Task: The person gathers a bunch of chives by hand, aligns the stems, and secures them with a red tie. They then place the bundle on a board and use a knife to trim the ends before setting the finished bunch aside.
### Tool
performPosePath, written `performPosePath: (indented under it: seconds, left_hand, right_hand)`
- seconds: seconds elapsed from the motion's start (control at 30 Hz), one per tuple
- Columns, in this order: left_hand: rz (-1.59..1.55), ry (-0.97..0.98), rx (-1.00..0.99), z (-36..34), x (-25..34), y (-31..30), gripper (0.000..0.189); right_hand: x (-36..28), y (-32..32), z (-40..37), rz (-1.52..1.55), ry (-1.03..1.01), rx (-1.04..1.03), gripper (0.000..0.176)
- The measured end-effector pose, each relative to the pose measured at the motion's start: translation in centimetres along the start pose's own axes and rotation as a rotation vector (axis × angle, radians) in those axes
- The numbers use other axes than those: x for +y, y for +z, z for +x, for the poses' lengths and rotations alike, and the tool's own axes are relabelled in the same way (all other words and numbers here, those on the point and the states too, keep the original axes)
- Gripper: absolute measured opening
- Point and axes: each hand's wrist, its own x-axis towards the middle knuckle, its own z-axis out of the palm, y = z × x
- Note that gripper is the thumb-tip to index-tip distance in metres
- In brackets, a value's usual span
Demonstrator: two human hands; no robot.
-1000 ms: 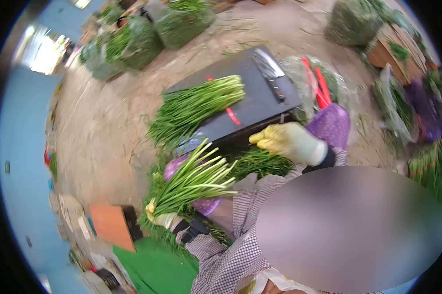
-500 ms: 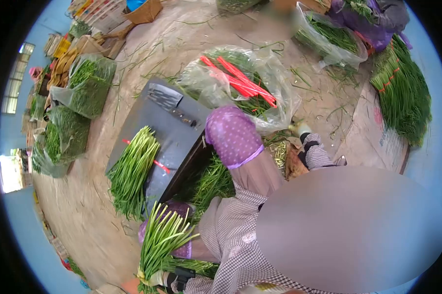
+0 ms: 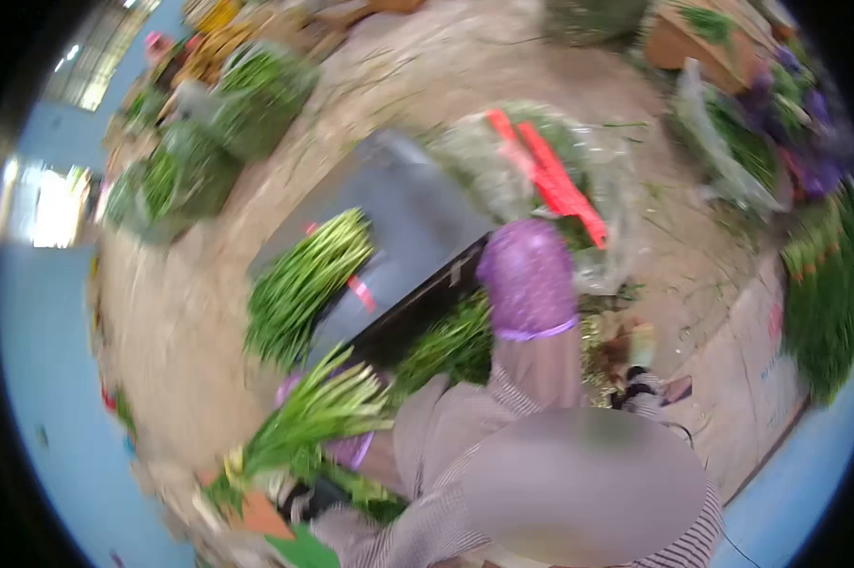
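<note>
At the lower left, my left hand (image 3: 277, 488) is closed round the base of a loose bunch of green stalks (image 3: 318, 409), which fans out up and to the right. Away from the stalks, my right hand (image 3: 642, 343) is low at the right of my knee, blurred, beside cut bits on the floor; its fingers cannot be made out. A bundle of green stalks (image 3: 306, 282) with red ties lies on the dark grey board (image 3: 413, 204). Red strips (image 3: 550, 175) rest on an open plastic bag of greens (image 3: 621, 222) beyond my knee.
Loose greens (image 3: 450, 346) lie between the board and my leg. Filled plastic bags (image 3: 261, 99) stand at the upper left. At the upper right are a co-worker in purple (image 3: 810, 128), another bag (image 3: 730, 142), a cardboard box (image 3: 696, 43) and tied green bundles (image 3: 824, 303).
The view has turned, so the board, bags and bundles sit further right. My left hand still holds the bunch, which now leans further right. My right hand appears lower in view.
</note>
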Motion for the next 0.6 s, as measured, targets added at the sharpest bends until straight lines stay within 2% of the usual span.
performPosePath:
  seconds: [0.07,0.13,0.2,0.27,0.3,0.37,0.4,0.43,0.47,0.5,0.53,0.57,0.6]
  left_hand:
    - [-0.060,0.006,-0.023,-0.3,0.3,0.7,0.018]
    - [-0.115,0.027,-0.049,-0.5,0.0,2.3,0.019]
    - [-0.187,0.029,-0.068,-0.8,0.7,3.3,0.019]
    - [-0.284,0.012,-0.142,-0.8,0.9,4.0,0.016]
    - [-0.332,0.014,-0.204,-0.9,0.9,3.8,0.015]
    - [-0.398,0.025,-0.291,-1.3,1.6,3.0,0.014]
    - [-0.404,0.033,-0.312,-1.5,2.2,2.3,0.014]
    - [-0.401,0.045,-0.332,-1.4,2.6,1.6,0.014]
    - [-0.424,0.059,-0.283,-1.1,2.4,0.6,0.013]
    - [-0.427,0.080,-0.262,-0.9,2.4,-0.5,0.013]
    - [-0.428,0.095,-0.244,-0.8,2.6,-1.8,0.013]
    - [-0.431,0.107,-0.225,-0.6,2.8,-3.2,0.013]
    - [-0.430,0.076,-0.219,-0.4,2.9,-5.4,0.013]
  right_hand:
    - [-1.3,-8.9,3.4,0.344,-0.063,-0.050,0.034]
    - [-8.5,-20.2,4.6,0.846,-0.103,-0.252,0.032]
    - [-17.5,-29.4,2.0,1.153,-0.270,-0.483,0.031]
    - [-27.6,-34.9,-3.2,1.236,-0.518,-0.696,0.030]
    - [-34.0,-36.3,-7.6,1.250,-0.577,-0.713,0.039]
    - [-44.4,-36.0,-12.0,0.988,-1.164,-0.649,0.033]
    - [-48.4,-35.0,-15.0,1.056,-0.979,-1.012,0.032]
    - [-52.6,-34.5,-18.2,1.044,-0.915,-1.173,0.029]
    - [-56.2,-30.3,-19.4,1.018,-1.429,-0.730,0.026]
    - [-59.7,-27.2,-21.4,1.038,-1.777,-0.376,0.026]
    - [-61.8,-27.1,-23.9,0.757,-1.839,-0.658,0.031]
    - [-61.5,-21.2,-25.9,0.624,-2.023,-0.176,0.040]
    - [-60.5,-18.9,-27.0,0.538,-2.037,-0.217,0.043]
